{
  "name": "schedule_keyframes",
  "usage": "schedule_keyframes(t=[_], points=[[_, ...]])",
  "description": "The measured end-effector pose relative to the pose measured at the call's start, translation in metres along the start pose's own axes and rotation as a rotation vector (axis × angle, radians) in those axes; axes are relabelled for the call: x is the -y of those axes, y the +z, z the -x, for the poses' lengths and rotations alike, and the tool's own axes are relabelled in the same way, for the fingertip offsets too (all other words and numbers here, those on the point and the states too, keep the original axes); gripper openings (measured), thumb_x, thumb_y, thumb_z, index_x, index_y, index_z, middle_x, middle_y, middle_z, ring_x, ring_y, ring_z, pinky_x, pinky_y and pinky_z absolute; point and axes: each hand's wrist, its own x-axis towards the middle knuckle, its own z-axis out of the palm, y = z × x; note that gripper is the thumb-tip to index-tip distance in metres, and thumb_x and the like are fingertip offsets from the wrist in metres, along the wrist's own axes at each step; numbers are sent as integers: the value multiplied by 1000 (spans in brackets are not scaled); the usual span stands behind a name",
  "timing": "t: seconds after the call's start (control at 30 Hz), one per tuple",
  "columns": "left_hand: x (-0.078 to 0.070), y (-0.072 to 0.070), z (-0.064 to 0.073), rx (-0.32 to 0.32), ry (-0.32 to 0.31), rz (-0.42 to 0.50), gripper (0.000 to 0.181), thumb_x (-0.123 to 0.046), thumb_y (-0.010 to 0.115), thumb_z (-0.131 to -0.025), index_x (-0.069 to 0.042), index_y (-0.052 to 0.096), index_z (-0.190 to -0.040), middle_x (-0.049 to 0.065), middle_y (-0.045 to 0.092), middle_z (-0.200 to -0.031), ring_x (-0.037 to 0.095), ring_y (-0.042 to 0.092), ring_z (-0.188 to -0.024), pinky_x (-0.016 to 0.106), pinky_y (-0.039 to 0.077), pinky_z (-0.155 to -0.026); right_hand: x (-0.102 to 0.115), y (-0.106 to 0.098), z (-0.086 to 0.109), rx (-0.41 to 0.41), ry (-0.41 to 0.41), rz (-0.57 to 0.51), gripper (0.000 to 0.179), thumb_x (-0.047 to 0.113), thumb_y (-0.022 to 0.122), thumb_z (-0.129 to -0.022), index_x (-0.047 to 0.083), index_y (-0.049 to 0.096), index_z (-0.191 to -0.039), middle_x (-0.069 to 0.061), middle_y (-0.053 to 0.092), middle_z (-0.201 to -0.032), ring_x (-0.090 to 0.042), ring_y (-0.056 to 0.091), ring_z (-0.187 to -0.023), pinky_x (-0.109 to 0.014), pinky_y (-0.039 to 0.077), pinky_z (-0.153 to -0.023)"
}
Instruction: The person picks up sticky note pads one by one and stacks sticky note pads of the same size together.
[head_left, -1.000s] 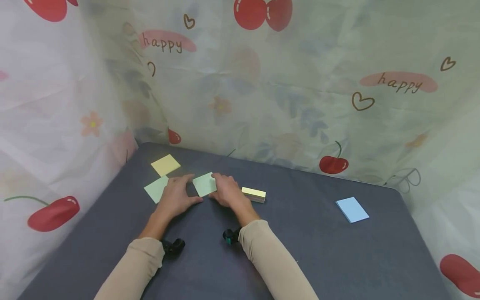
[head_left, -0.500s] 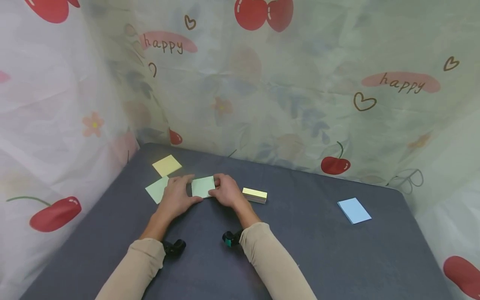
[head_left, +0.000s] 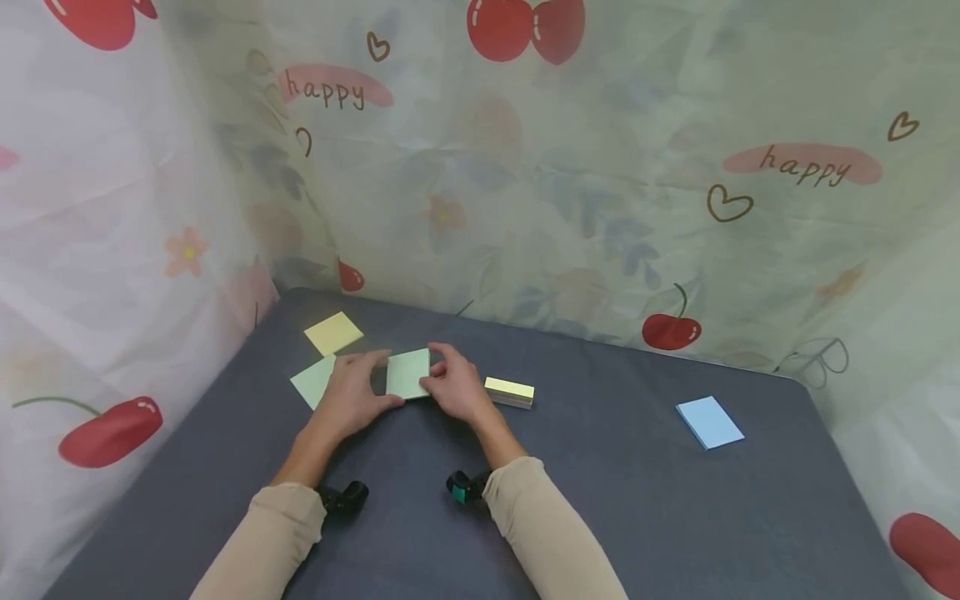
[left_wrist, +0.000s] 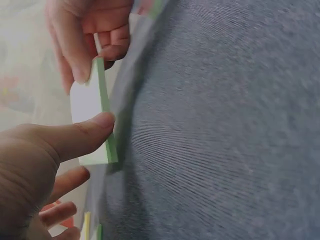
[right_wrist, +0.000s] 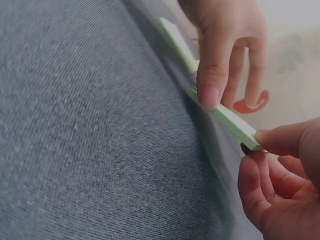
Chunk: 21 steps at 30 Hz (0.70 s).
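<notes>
Item: pale green sticky-note pad (head_left: pixel 408 372), left of frame centre in the head view, held between both hands just above the dark grey tabletop (head_left: pixel 600 467); no print readable on it

Left hand (head_left: pixel 349 393): grip clamped on the pad, thumb on its near edge, fingers over its left side. In the left wrist view the thumb (left_wrist: pixel 75 137) presses the pad's (left_wrist: pixel 92 120) thin green edge

Right hand (head_left: pixel 452 385): grip pinched on the pad's right edge, thumb and forefinger closed on it. In the right wrist view the pad (right_wrist: pixel 225 117) is seen edge-on, tilted, its lower end close to the tabletop

Near items: second pale green pad (head_left: pixel 313 380) lying flat, just left of the left hand; yellow pad (head_left: pixel 333 332) beyond it, toward the upper left corner of the tabletop; yellow-topped stack of notes (head_left: pixel 509 391) just right of the right hand; blue pad (head_left: pixel 709 422) well apart, at right of frame

Backdrop: printed curtain (head_left: pixel 570 167) with red cherries, hearts and the word "happy" in brown script on pink patches, readable at upper left and at upper right of the head view

Sleeves: beige, both arms; small dark wrist cameras at the cuffs
</notes>
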Motion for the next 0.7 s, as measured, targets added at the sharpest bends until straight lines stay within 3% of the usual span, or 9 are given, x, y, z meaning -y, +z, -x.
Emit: schedule_keyframes(t=[0.2, 0.33, 0.7], points=[[-5, -5, 3, 5, 47, 95, 82, -31, 87, -82, -9, 47, -151, 16, 62, -141, 41, 43, -141, 57, 37, -115, -4, -7, 9, -32, -18, -160, 59, 13, 68, -96, 8, 47, -151, -15, 73, -109, -17, 70, -78, -29, 54, -70], [-11, -7, 3, 16, 85, 144, 86, -24, 88, -81, -8, 45, -153, 18, 60, -143, 40, 48, -139, 58, 37, -114, -5, -15, 15, -59, -7, -214, 59, 14, 69, -95, 7, 48, -150, -15, 73, -109, -13, 68, -77, -26, 53, -70], [-21, -6, 4, 59, 134, 248, 92, -23, 89, -79, -7, 41, -156, 17, 52, -142, 35, 51, -131, 56, 43, -108, -2, -34, 33, -96, -8, -247, 58, 14, 70, -93, 9, 52, -148, -13, 75, -104, -9, 64, -76, -24, 51, -69]])
